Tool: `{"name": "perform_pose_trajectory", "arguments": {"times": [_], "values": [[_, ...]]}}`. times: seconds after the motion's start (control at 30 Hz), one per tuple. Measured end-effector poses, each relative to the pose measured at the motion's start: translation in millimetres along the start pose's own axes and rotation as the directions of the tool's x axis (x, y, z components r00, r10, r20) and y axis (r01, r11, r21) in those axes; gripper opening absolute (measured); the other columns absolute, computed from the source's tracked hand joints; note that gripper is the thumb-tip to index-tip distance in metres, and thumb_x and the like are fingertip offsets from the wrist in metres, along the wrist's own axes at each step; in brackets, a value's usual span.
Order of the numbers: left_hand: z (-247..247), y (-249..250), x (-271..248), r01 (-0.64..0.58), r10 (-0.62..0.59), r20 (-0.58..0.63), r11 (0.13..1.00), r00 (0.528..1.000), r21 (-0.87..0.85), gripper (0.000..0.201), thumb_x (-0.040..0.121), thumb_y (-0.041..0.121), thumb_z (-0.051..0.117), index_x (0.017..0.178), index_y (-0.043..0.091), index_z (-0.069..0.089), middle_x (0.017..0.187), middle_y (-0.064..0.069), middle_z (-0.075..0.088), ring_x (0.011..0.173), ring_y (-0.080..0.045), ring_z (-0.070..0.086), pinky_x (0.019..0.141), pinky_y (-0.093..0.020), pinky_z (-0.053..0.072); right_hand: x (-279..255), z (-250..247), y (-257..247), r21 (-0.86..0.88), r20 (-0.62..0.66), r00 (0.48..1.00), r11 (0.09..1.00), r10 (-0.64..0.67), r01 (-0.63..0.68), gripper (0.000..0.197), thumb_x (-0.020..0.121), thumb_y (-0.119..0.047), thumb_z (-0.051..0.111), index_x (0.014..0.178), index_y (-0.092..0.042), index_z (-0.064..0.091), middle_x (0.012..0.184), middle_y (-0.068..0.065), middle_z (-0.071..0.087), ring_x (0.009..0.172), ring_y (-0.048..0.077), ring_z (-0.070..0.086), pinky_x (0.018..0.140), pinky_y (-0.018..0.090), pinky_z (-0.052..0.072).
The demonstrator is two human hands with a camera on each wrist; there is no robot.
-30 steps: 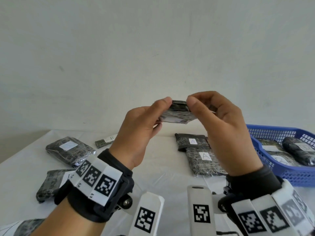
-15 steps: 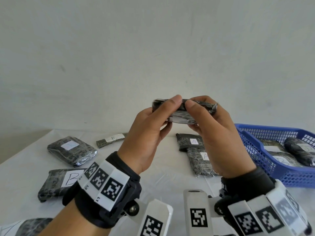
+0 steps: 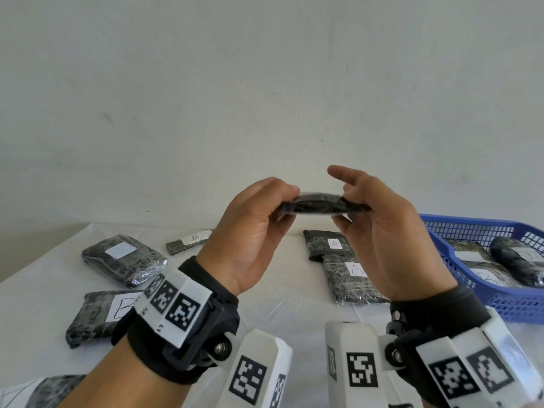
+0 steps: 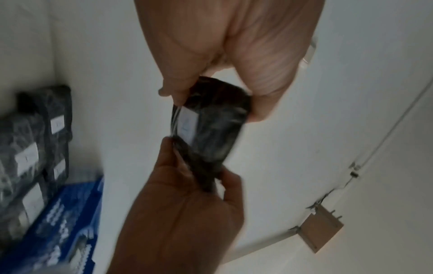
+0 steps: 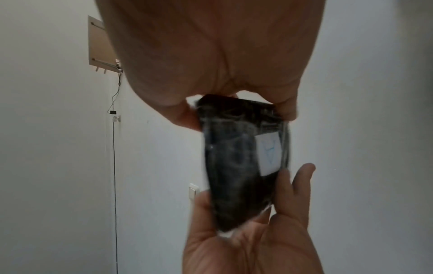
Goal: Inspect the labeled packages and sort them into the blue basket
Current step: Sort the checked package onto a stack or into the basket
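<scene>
I hold one dark plastic-wrapped package [image 3: 321,206] level and edge-on in the air above the table, between both hands. My left hand [image 3: 282,201] pinches its left end and my right hand [image 3: 348,203] pinches its right end, with the right index finger lifted off. In the left wrist view the package [image 4: 211,126] shows a white label [image 4: 187,126]. In the right wrist view the label [image 5: 269,152] carries a faint blue letter, too blurred to read. The blue basket [image 3: 471,231] stands at the right with two labeled packages [image 3: 482,275] inside.
On the white table lie two packages marked A [image 3: 326,244] [image 3: 350,278] under my hands. A thin one marked B [image 3: 188,244] and a bulky one [image 3: 123,260] lie at the far left. A package marked B [image 3: 100,313] and another [image 3: 35,393] lie nearer me.
Both hands have turned palm-up and rotated the package from tilted to flat and edge-on. My right index finger has come off it. The view has shifted slightly.
</scene>
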State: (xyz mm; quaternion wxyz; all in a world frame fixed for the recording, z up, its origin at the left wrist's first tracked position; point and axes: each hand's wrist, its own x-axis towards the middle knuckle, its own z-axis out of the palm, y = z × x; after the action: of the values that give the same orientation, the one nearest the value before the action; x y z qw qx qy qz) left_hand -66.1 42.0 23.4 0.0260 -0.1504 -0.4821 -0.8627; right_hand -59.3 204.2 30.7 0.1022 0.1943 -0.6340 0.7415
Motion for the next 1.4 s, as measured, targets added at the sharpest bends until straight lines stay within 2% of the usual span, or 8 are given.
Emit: {"name": "perform_pose_trajectory", "arguments": {"times": [0.2, 0.37, 0.5, 0.7, 0.87, 1.13, 1.27, 1.4], "values": [[-11, -3, 4, -0.06, 0.069, -0.042, 0.981, 0.997, 0.186, 0.058, 0.091, -0.006, 0.067, 0.145, 0.004, 0.047, 0.113, -0.009, 0.077, 0.102, -0.021, 0.076, 0.082, -0.032, 0.062, 5, -9, 5, -0.143, -0.036, 0.999, 0.989, 0.04, -0.044, 0.071, 0.09, 0.0, 0.069, 0.15, -0.023, 0.041, 0.13, 0.009, 0.07, 0.117, 0.023, 0.072, 0.097, 0.042, 0.061], [-14, -4, 4, -0.242, 0.226, 0.088, 0.869, 0.97, 0.431, 0.03, 0.093, -0.008, 0.065, 0.113, 0.014, 0.067, 0.104, 0.002, 0.078, 0.101, -0.013, 0.073, 0.089, -0.028, 0.058, 4, -12, 4, -0.426, 0.001, 0.992, 0.897, -0.129, 0.117, 0.047, 0.093, 0.017, 0.058, 0.121, -0.02, 0.066, 0.11, -0.004, 0.078, 0.106, 0.013, 0.073, 0.095, 0.039, 0.062], [-11, -8, 4, -0.359, 0.308, 0.186, 0.784, 0.933, 0.506, 0.029, 0.092, -0.004, 0.061, 0.108, 0.021, 0.061, 0.102, 0.008, 0.072, 0.102, -0.02, 0.068, 0.091, -0.034, 0.054, 1, -4, 1, -0.372, 0.054, 0.986, 0.914, -0.155, 0.164, 0.007, 0.096, -0.02, 0.061, 0.099, -0.024, 0.066, 0.101, 0.007, 0.069, 0.095, 0.031, 0.064, 0.088, 0.047, 0.052], [-5, -6, -1, -0.474, 0.431, 0.197, 0.802, 0.881, 0.364, 0.022, 0.096, 0.026, 0.058, 0.108, 0.008, 0.062, 0.119, -0.011, 0.07, 0.115, -0.022, 0.067, 0.103, -0.032, 0.051, -2, 6, -1, -0.339, 0.04, 0.957, 0.897, -0.286, 0.283, 0.029, 0.092, -0.052, 0.06, 0.099, -0.025, 0.066, 0.099, 0.007, 0.069, 0.093, 0.023, 0.063, 0.094, 0.052, 0.053], [-6, -5, -2, -0.525, 0.467, 0.238, 0.751, 0.851, 0.401, 0.029, 0.092, 0.032, 0.057, 0.109, 0.009, 0.061, 0.116, -0.006, 0.071, 0.114, -0.024, 0.067, 0.104, -0.04, 0.053, -2, 4, 1, -0.331, 0.083, 0.941, 0.882, -0.327, 0.336, 0.025, 0.096, -0.04, 0.064, 0.106, -0.018, 0.065, 0.1, 0.011, 0.07, 0.073, 0.0, 0.053, 0.071, 0.018, 0.045], [-9, -5, -1, -0.482, 0.421, 0.241, 0.81, 0.874, 0.334, 0.026, 0.092, 0.033, 0.055, 0.106, 0.013, 0.064, 0.122, -0.006, 0.071, 0.118, -0.02, 0.065, 0.103, -0.03, 0.046, -1, -2, 2, -0.251, 0.076, 0.96, 0.926, -0.271, 0.281, 0.031, 0.089, -0.045, 0.059, 0.108, -0.023, 0.068, 0.108, 0.025, 0.063, 0.091, 0.037, 0.058, 0.085, 0.054, 0.051], [-11, -3, 0, -0.433, 0.392, 0.195, 0.865, 0.899, 0.253, 0.018, 0.098, 0.022, 0.048, 0.101, 0.014, 0.065, 0.129, -0.011, 0.07, 0.124, -0.023, 0.061, 0.11, -0.038, 0.04, -2, -7, 4, -0.073, 0.06, 0.979, 0.977, -0.196, 0.201, 0.032, 0.096, -0.034, 0.048, 0.106, -0.023, 0.075, 0.12, 0.003, 0.067, 0.123, 0.013, 0.058, 0.117, 0.048, 0.044], [-9, -4, 1, -0.329, 0.301, 0.153, 0.919, 0.941, 0.217, 0.028, 0.097, 0.026, 0.05, 0.119, 0.015, 0.062, 0.132, -0.003, 0.066, 0.118, -0.01, 0.062, 0.099, -0.025, 0.045, 3, -5, 8, 0.022, -0.012, 0.981, 0.98, -0.195, 0.196, 0.032, 0.095, -0.029, 0.051, 0.096, -0.021, 0.082, 0.124, 0.004, 0.071, 0.138, 0.023, 0.056, 0.116, 0.044, 0.046]]}}
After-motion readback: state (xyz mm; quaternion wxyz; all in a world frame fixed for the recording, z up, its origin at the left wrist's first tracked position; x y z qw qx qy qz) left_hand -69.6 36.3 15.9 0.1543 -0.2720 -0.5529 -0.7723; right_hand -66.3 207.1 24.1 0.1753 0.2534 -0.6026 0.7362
